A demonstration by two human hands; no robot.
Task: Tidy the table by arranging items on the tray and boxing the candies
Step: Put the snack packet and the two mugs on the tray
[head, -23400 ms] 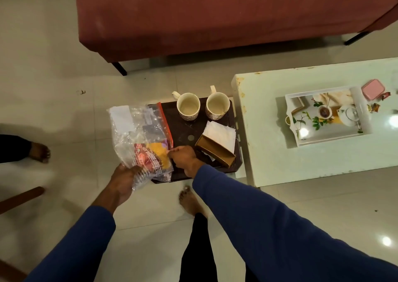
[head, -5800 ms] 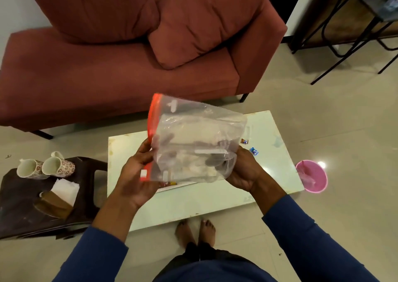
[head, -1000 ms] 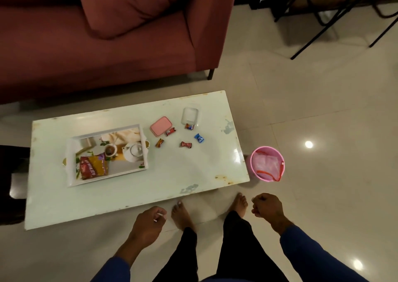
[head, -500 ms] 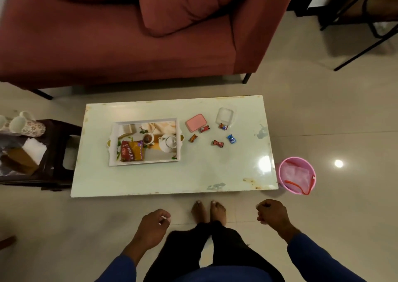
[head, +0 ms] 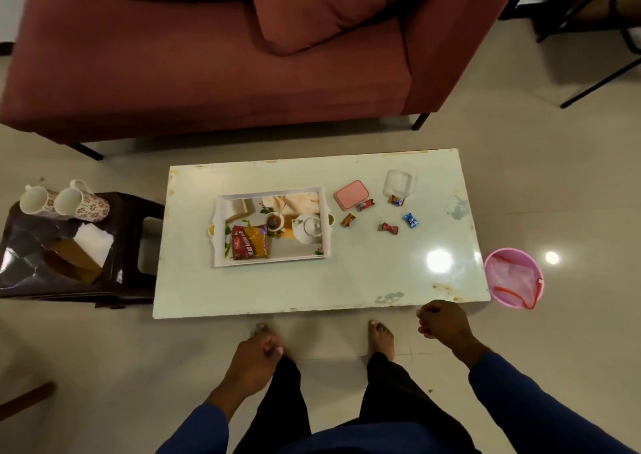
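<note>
Your counter (head: 347,280) runs lengthwise left to right before you; the tray (head: 270,261) lies along that axis at its left-centre, likely so the snack packet (head: 250,242) sits flat, upright to your view; the clear box (head: 398,182) and pink lid (head: 351,194) wait beside five scattered candies (head: 390,228); your left hand (head: 251,361) and right hand (head: 442,321) hang loosely curled, apparently holding nothing.

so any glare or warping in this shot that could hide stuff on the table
Head view: a bright lamp reflection sits on the table near its right end, clear of the candies, with another on the floor beside the pink bucket. The wide lens bends the table edges and sofa. The room is dim, so the snack packet print is soft.
</note>
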